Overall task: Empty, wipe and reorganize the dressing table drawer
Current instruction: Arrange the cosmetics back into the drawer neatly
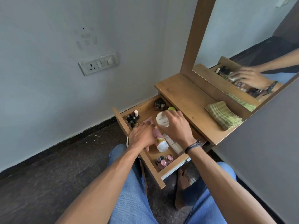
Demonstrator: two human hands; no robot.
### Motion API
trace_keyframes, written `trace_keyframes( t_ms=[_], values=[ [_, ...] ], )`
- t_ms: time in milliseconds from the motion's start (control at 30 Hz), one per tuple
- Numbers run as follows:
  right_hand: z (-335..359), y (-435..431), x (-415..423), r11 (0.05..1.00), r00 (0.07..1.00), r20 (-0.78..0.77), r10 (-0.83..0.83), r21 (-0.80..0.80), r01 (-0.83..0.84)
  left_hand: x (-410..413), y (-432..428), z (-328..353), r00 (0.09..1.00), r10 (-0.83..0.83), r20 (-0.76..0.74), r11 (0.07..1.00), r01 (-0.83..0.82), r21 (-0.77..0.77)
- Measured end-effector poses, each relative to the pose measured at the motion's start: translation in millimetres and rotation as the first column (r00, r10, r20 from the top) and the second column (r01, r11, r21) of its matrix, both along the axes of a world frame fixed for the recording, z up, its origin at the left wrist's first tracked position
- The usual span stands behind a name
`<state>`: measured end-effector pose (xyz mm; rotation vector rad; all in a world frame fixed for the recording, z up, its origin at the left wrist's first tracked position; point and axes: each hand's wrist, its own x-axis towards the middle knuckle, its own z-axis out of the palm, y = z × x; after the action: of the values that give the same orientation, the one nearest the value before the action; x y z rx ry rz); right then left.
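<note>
The wooden drawer (168,167) of the dressing table stands pulled out, with toiletries inside. My right hand (178,126) is shut on a white jar (161,119), held just above the drawer's middle. My left hand (143,136) lies in the drawer, wrapped around a pink bottle with a white cap (161,142) that lies on its side. Small dark bottles (132,118) stand in the far left corner, more dark bottles (159,104) at the back, and pink bottles (164,161) in the near corner. A clear flat box (174,143) lies under my right wrist.
A folded green striped cloth (224,115) lies on the tabletop (186,96) at the right, below the mirror (252,46). A wall socket plate (98,63) is on the left wall. My knees and a bare foot (182,189) are under the drawer.
</note>
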<state>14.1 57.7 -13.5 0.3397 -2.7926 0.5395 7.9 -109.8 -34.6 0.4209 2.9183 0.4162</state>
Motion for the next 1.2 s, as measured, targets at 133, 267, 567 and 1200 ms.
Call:
trace_keyframes(
  t_ms=[133,267,567,1200],
  values=[
    [-31,1,2,0.994,0.989,0.115,-0.092,0.072,0.084,1,-2,2,0.999,0.018,-0.03,1.0,-0.018,0.024],
    [-40,4,0,0.989,0.968,0.203,-0.148,0.02,0.147,1,-2,4,0.999,0.039,0.014,0.999,-0.039,0.007],
    [-52,-1,-8,0.98,0.942,0.289,-0.172,-0.045,0.193,0,-2,4,0.999,0.044,0.008,0.999,-0.044,0.005],
    [-62,-1,-8,0.978,0.951,0.253,-0.177,-0.068,0.199,1,-2,3,0.999,0.035,-0.011,0.999,-0.035,-0.01]
  ],
)
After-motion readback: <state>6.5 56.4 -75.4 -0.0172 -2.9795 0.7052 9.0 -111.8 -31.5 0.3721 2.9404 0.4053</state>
